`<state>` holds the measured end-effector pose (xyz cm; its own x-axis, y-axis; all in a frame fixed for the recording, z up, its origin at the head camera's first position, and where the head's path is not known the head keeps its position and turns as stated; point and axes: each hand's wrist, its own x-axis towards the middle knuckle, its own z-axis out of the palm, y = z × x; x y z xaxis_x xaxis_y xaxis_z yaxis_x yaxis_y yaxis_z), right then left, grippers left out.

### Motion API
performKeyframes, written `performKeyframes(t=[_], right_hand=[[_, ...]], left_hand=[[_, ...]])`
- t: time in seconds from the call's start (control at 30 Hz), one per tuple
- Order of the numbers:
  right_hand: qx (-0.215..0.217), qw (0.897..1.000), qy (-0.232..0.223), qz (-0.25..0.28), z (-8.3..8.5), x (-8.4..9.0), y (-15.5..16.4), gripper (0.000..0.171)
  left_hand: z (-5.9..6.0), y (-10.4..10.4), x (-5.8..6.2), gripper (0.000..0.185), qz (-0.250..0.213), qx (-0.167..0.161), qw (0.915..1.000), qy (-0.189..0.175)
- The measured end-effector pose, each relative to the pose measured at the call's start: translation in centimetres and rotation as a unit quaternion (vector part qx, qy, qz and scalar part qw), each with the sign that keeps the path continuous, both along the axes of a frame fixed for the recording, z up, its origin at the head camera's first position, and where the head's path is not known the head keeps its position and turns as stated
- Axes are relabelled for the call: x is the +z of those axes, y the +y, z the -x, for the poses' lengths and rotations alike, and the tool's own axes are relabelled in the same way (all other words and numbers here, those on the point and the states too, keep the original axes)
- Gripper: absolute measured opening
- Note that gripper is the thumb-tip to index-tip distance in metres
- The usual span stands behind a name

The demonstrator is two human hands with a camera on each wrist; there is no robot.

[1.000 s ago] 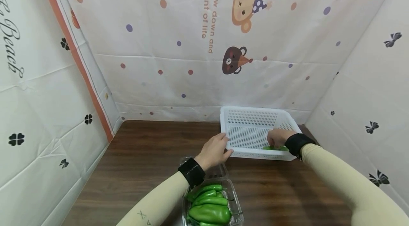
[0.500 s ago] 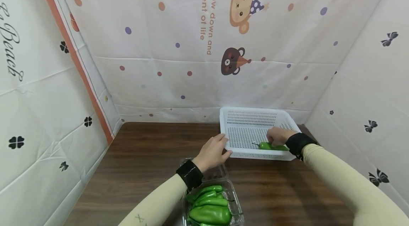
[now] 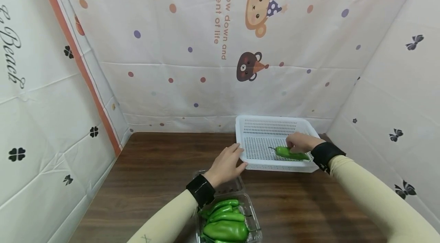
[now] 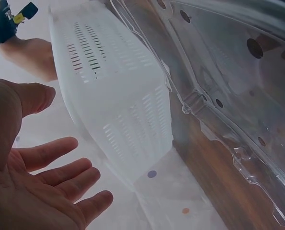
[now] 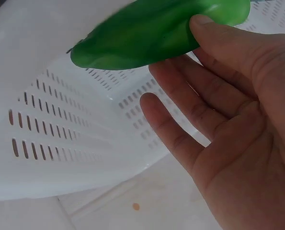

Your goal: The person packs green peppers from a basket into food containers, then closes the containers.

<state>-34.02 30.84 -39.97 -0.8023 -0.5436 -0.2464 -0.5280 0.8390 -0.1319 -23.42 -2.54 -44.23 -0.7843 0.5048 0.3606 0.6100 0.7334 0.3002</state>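
My right hand (image 3: pixel 301 142) pinches a long green pepper (image 3: pixel 287 153) between thumb and fingers, inside the white perforated basket (image 3: pixel 268 165). In the right wrist view the thumb presses one side of the pepper (image 5: pixel 147 36) and fingers lie behind it; the little finger is free. My left hand (image 3: pixel 225 165) is at the basket's left front corner, fingers loosely straight and holding nothing. The left wrist view has those fingers (image 4: pixel 65 179) beside the basket (image 4: pixel 113 91); whether they touch it I cannot tell. Below the left wrist, several green peppers (image 3: pixel 225 230) lie in a clear plastic container.
The clear container (image 3: pixel 254 216) stands at the front of the brown wooden table (image 3: pixel 165 170), its lid (image 3: pixel 233 185) folded back towards the basket, partly under my left hand. White printed cloth (image 3: pixel 165 44) hangs behind and on both sides.
My right hand has risen slightly inside the basket, and the green pepper in it has come up into fuller view. The left hand has stayed nearly still at the basket's corner.
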Motion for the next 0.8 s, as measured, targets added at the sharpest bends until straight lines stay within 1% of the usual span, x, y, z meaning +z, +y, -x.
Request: performKeyframes(t=[0.2, 0.37, 0.43, 0.63, 0.8], right_hand=[[0.005, 0.999, 0.000, 0.033, -0.6, 1.0, -0.5, 0.009], [0.015, 0.998, 0.009, 0.053, -1.4, 1.6, -1.1, 0.009], [0.021, 0.998, 0.014, 0.058, -1.7, 1.8, -1.3, 0.010], [0.039, 0.995, 0.039, 0.082, -2.6, 2.2, -2.2, 0.013], [0.044, 0.993, 0.060, 0.094, -3.5, 2.6, -2.9, 0.011]], left_hand=[[-0.4, -0.1, -0.1, 0.048, -0.008, 0.001, 1.0000, 0.002], [-0.8, 0.0, -0.2, 0.048, -0.012, -0.003, 0.9998, -0.015], [-1.1, 0.0, -0.1, 0.050, -0.017, -0.007, 0.9996, -0.022], [-2.1, -0.3, 0.2, 0.058, -0.033, -0.023, 0.9990, -0.018], [-3.4, -0.9, 0.4, 0.063, -0.039, -0.028, 0.9987, -0.018]])
